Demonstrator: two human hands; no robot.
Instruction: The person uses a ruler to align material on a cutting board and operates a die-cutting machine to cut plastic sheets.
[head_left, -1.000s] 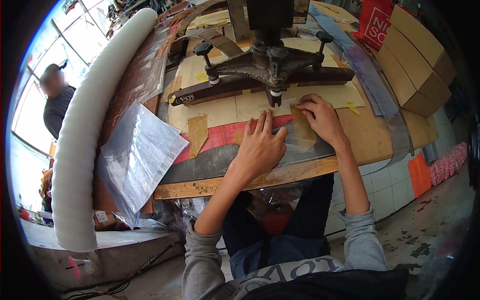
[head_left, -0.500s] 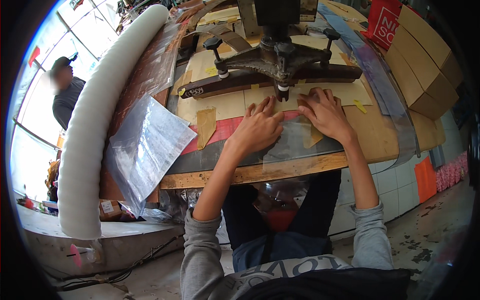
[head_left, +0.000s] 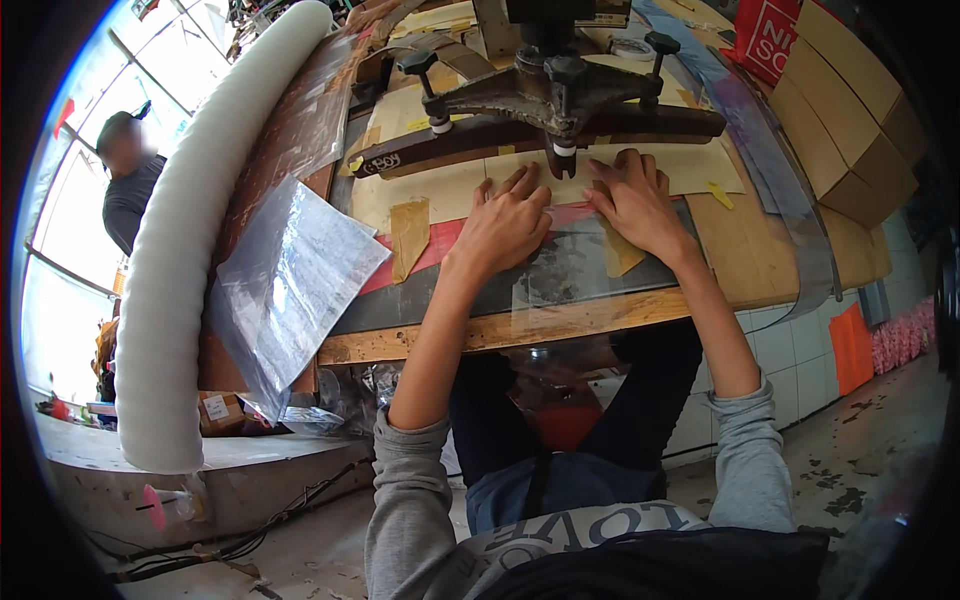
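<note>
My left hand point(head_left: 510, 220) lies flat, fingers spread, on a clear plastic sheet point(head_left: 560, 275) spread over the wooden worktable point(head_left: 500, 325). My right hand point(head_left: 635, 205) presses flat on the same sheet, just to the right. Both sets of fingertips reach up to a dark metal press arm point(head_left: 545, 110) with knobbed screws that hangs above a cream sheet point(head_left: 450, 190). A red strip point(head_left: 440, 240) runs under the plastic beside my left hand. Neither hand grips anything.
A long white foam roll point(head_left: 190, 250) lies along the table's left. A loose clear plastic bag point(head_left: 285, 285) hangs off the left edge. Cardboard boxes point(head_left: 850, 110) stack at the right. Another person point(head_left: 125, 185) stands far left by the windows.
Both hands have slid forward across the plastic sheet toward the metal press arm, and now lie closer together. My head has moved nearer to the table.
</note>
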